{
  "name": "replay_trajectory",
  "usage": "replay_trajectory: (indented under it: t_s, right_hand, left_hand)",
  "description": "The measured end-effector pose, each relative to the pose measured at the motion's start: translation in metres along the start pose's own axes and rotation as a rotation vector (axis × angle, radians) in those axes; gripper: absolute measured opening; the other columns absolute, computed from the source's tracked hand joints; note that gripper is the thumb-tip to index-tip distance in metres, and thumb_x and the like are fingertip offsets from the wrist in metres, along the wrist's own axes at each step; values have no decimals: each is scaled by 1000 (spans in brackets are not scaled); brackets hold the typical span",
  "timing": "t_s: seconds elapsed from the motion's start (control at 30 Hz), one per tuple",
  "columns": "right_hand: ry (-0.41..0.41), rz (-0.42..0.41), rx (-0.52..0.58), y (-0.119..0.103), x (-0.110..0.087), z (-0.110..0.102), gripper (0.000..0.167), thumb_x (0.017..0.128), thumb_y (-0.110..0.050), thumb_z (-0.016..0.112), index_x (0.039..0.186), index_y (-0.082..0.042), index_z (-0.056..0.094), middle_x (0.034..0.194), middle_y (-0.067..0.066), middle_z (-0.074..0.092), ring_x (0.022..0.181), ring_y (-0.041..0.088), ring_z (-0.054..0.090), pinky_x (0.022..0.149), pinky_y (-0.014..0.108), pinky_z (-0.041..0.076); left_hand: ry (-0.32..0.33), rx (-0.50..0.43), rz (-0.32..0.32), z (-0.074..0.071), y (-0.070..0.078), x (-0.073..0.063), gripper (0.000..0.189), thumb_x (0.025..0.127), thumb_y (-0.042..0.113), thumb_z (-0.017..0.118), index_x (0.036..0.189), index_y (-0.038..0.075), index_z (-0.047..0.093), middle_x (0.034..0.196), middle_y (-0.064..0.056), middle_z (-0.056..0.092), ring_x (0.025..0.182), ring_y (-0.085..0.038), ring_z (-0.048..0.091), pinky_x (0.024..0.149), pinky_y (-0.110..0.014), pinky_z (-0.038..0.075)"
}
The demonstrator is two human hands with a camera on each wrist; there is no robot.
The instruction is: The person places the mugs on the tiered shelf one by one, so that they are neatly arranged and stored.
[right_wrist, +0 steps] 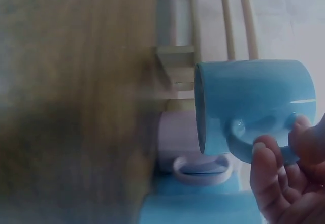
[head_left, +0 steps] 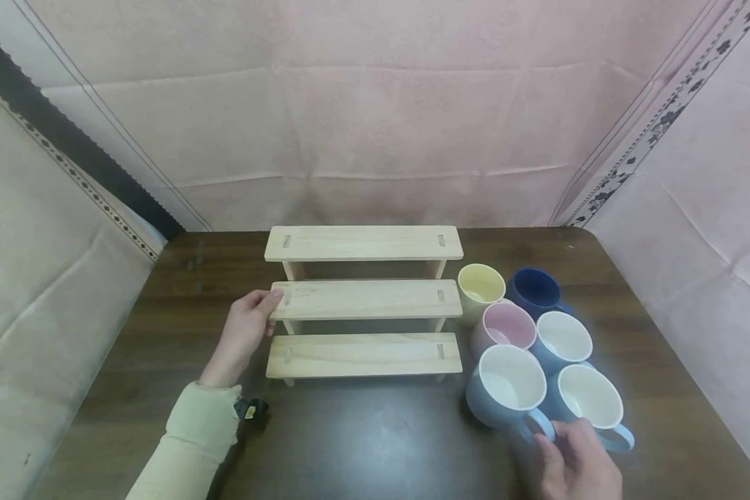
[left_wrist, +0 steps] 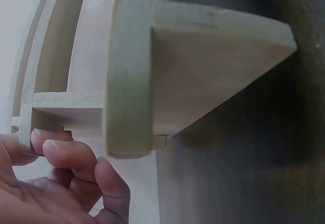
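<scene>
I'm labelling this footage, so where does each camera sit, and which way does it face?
Head: on the head, facing forward and down at the shelf and mugs; left hand, left sleeve and right hand show.
Left wrist: on that wrist, facing the shelf's end from the side; left hand shows.
Right wrist: on that wrist, facing the gripped light blue mug, shelf behind; right hand shows.
Shared: head and right wrist both show that mug.

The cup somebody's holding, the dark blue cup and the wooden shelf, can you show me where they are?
Held cup (right_wrist: pixel 256 99): right wrist view, on its light blue outside.
Dark blue cup (head_left: pixel 535 289): head view, on its inside.
Wooden shelf (head_left: pixel 365 300): head view, on top of its middle board.
</scene>
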State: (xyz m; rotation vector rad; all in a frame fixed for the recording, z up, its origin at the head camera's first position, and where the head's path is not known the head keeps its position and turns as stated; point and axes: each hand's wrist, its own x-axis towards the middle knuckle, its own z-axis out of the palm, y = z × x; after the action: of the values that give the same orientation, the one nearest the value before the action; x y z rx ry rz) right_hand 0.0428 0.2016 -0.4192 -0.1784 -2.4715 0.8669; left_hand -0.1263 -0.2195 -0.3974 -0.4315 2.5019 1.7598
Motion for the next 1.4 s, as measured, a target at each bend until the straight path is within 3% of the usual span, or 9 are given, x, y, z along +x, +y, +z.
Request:
replay_trajectory:
  t_s: [0.2, 0.43, 0.53, 0.7, 0.93, 1.1, 1.4]
  right_hand:
    - [-49, 1, 35, -16, 10, -13, 31, 70, 15, 79, 84, -5, 61, 76, -3, 52, 64, 2, 58, 62, 5, 45]
    - [-17, -266, 113, -20, 32, -20, 33, 64, 20, 78, 84, -3, 63, 78, -4, 54, 72, -11, 51, 67, 5, 45]
    - [-33, -315, 192, -27, 41, -18, 33, 65, 22, 75, 85, -1, 63, 80, -2, 53, 73, -10, 53, 67, 6, 46]
    - [-67, -314, 265, -47, 54, -13, 33, 69, 22, 74, 89, -2, 64, 81, -1, 51, 69, 1, 58, 71, 7, 47]
    - [-64, -372, 261, -73, 76, 1, 27, 73, 16, 76, 90, 0, 63, 80, -4, 52, 63, 0, 58, 64, 9, 48]
    - [-64, -417, 353, -89, 94, 16, 24, 76, 15, 74, 93, 2, 64, 88, 4, 58, 66, 8, 61, 63, 13, 50]
    - [-66, -356, 383, -112, 119, 37, 11, 84, 5, 71, 90, -1, 64, 82, 3, 55, 62, 14, 64, 63, 14, 51]
  left_hand:
    - [-3, 7, -9, -1, 0, 0, 47, 102, 41, 48, 118, -2, 57, 76, -3, 51, 60, -15, 49, 63, -31, 42]
    - [2, 6, -19, -3, -1, -1, 48, 102, 41, 48, 120, -2, 56, 78, -3, 52, 60, -14, 49, 62, -31, 43]
    - [5, 2, -16, -3, -2, -2, 47, 102, 40, 48, 119, -2, 56, 77, -3, 52, 59, -14, 48, 62, -32, 43]
    - [5, -8, -13, -2, -2, -2, 46, 102, 39, 48, 119, -3, 56, 78, -3, 52, 60, -13, 48, 62, -32, 44]
    - [4, -16, -20, -1, -1, -3, 44, 103, 38, 48, 120, -2, 56, 78, -3, 52, 60, -14, 48, 61, -30, 43]
    - [9, -22, -17, -1, -1, -3, 43, 103, 37, 48, 119, -2, 56, 77, -3, 51, 60, -14, 48, 59, -28, 42]
    - [-1, -32, -14, 2, -2, -1, 44, 102, 39, 48, 119, -1, 56, 78, -4, 52, 60, -15, 48, 62, -32, 43]
